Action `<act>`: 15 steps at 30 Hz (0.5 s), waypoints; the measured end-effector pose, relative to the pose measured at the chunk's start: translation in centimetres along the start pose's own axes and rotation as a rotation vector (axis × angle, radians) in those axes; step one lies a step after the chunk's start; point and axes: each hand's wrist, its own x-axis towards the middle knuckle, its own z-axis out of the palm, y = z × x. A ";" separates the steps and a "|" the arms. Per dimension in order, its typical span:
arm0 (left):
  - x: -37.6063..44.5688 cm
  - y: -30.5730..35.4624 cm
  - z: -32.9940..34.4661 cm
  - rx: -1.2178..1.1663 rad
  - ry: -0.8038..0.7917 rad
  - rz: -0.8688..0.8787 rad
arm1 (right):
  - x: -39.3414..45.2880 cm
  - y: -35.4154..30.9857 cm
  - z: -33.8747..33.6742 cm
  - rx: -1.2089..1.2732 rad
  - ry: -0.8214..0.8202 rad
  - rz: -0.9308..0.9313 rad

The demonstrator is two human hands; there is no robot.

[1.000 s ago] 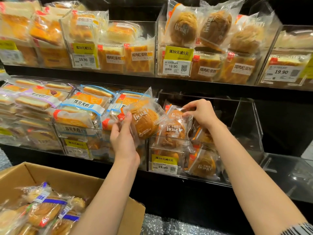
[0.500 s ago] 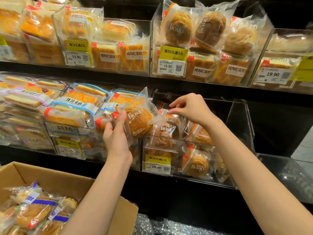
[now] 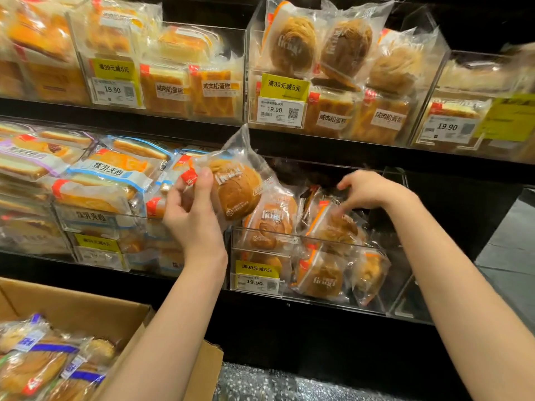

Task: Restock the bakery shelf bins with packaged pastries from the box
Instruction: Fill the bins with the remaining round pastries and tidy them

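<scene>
since the earlier frame the right hand point(image 3: 369, 190) has dropped from the bin's upper edge down toward the packets inside, and the left hand point(image 3: 192, 211) has lifted its packet a little higher and closer to the bin.

the clear acrylic shelf bin point(image 3: 304, 241), with a yellow price label point(image 3: 257, 269) on its front, holds several clear-wrapped round brown pastries point(image 3: 272, 224); its front lip stands just below the right fingertips. to the left of the left fingers lie blue-and-white wrapped cream sandwich breads point(image 3: 115, 175). above both hands, an upper shelf bin point(image 3: 341, 82) carries flaky round buns and sliced cake. the open brown cardboard box point(image 3: 86, 308) sits below the left forearm, with more wrapped pastries point(image 3: 37, 363) in it.

the left hand, thumb up, grips a clear-wrapped round brown bun point(image 3: 237, 192) by its left side, holding it tilted just beside the bin's left wall. the right hand reaches in palm down, fingers loosely bent over a blurred packet point(image 3: 338, 224); whether they grip it cannot be told.
</scene>
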 end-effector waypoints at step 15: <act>-4.5 -7.0 7.0 0.669 -0.558 0.162 | 0.7 4.9 1.9 0.116 0.314 -0.120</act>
